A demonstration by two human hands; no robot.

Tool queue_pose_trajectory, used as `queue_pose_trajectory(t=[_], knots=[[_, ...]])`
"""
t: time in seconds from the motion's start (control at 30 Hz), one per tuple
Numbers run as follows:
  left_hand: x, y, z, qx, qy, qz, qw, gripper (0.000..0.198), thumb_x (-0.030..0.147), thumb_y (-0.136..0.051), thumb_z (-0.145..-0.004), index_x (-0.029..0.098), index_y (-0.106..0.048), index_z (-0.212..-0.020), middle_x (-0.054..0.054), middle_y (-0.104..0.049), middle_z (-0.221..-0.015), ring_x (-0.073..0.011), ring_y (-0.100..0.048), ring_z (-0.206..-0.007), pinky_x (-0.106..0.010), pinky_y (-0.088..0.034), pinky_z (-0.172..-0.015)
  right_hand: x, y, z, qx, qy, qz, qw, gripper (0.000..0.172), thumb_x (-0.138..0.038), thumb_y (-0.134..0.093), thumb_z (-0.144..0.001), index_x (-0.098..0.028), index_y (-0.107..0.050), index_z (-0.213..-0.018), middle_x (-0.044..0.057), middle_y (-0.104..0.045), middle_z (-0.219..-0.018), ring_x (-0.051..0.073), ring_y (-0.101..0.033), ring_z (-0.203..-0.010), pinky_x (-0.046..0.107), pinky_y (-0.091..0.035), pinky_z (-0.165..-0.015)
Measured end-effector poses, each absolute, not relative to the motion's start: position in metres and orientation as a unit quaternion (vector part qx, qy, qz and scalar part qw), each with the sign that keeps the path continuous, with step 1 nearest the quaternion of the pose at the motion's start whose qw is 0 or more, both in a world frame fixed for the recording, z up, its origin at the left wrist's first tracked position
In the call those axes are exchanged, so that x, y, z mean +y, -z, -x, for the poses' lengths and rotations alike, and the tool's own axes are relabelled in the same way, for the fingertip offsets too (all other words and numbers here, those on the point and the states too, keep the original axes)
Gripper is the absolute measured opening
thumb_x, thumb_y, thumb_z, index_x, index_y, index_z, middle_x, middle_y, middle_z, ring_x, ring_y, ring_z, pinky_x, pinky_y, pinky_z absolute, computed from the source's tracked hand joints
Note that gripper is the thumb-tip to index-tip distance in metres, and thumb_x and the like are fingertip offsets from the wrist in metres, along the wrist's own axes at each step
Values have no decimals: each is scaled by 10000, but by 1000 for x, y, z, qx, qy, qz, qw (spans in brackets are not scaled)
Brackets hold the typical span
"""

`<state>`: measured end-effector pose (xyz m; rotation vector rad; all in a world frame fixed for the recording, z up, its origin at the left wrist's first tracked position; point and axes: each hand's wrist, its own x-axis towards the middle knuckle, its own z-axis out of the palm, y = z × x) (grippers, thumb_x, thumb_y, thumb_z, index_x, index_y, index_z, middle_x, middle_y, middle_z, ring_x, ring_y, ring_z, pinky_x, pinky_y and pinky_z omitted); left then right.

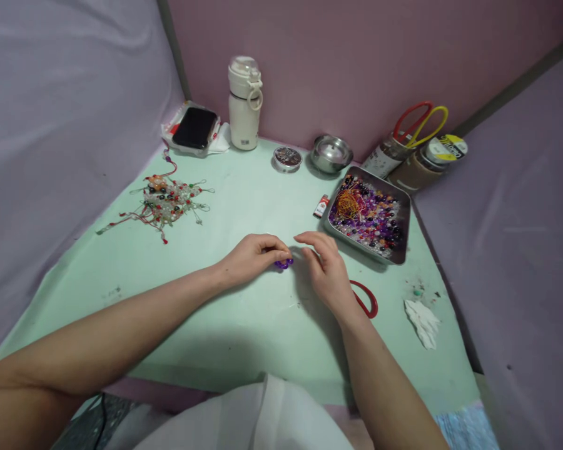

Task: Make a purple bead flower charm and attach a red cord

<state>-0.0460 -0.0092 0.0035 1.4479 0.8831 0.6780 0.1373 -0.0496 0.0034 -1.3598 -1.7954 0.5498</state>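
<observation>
Just left of the table's middle, my left hand [258,255] pinches a small loop of purple beads [284,263] between thumb and fingertips. Part of the loop is covered by those fingers. My right hand [326,265] hovers a short way to the right, its forefinger stretched toward the beads and its thumb a little apart from it. I see nothing between them, though a fine thread would be too thin to make out. Partly behind the right wrist lies a red scissor handle [370,299]; the rest of it is hidden.
A metal tray [407,234] of mixed beads and thread stands at the right, with a lighter [321,206] beside it. Behind are a steel bowl [331,154], round tin [288,159], bottle [244,119] and phone [195,127]. Beaded strings [169,203] lie left, crumpled tissue [422,322] right.
</observation>
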Motion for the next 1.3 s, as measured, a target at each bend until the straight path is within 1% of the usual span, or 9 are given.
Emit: queue_pose_trajectory(t=[0.1,0.2,0.27,0.37,0.57,0.93,1.03,1.17,1.3], knots=[[-9,-4,46,381,-297,-625,613,136,256,-622,-785,138,-682,-757,-41,-681,-766,-139,-622,-729,-302,-502,-739,-49,0,-134,-728,-207,550,353,177,-209,-516,-899,-258,-646,-1010,57,-635,-1056,239,-512,-1039,430,-395,-923],[-10,-3,46,377,-297,-627,614,145,271,-631,-785,138,-682,-759,-33,-673,-742,-135,-615,-713,-294,-498,-722,-50,0,-131,-725,-185,578,325,89,-247,-569,-879,-244,-658,-874,59,-613,-979,249,-488,-986,423,-387,-870],[-10,-2,47,375,-300,-630,610,150,278,-633,-787,138,-685,-771,-34,-677,-743,-134,-613,-709,-294,-498,-719,-50,-1,-130,-725,-177,583,321,95,-258,-575,-880,-236,-648,-822,55,-593,-970,242,-476,-977,410,-377,-858],[-10,-2,47,385,-321,-625,599,154,274,-619,-793,138,-691,-802,-42,-691,-772,-138,-616,-728,-296,-499,-725,-52,-2,-131,-725,-175,582,323,93,-261,-577,-883,-235,-640,-819,45,-581,-953,229,-468,-957,392,-365,-849],[-7,-4,49,429,-323,-624,568,144,259,-640,-764,152,-719,-819,-52,-724,-831,-155,-634,-783,-309,-491,-773,-55,-7,-131,-725,-194,582,312,103,-244,-598,-871,-233,-643,-778,16,-603,-796,209,-486,-862,366,-340,-793],[-5,-11,49,448,-301,-573,616,124,238,-690,-686,149,-683,-771,-56,-712,-804,-157,-634,-759,-334,-489,-775,-55,-10,-129,-749,-238,549,284,96,-231,-601,-848,-231,-628,-756,13,-609,-784,210,-517,-868,370,-354,-796],[-7,-12,48,435,-306,-590,607,110,236,-672,-697,158,-621,-756,-25,-675,-758,-140,-612,-718,-315,-484,-731,-53,-9,-130,-726,-261,544,330,20,-242,-612,-826,-233,-617,-842,22,-637,-896,209,-554,-923,379,-390,-853],[-13,-11,48,414,-297,-667,544,14,181,-591,-756,179,-583,-744,-5,-637,-764,-141,-589,-758,-313,-472,-755,-50,-5,-130,-686,-325,535,371,245,-201,-518,-860,-237,-589,-1091,46,-646,-1123,193,-578,-1055,363,-415,-936],[-15,-9,49,408,-291,-747,438,103,131,-531,-777,199,-587,-724,-14,-608,-806,-168,-562,-844,-355,-448,-826,-49,1,-127,-691,-387,514,331,267,-218,-443,-908,-229,-609,-1118,45,-670,-1122,178,-607,-1022,340,-441,-922]])
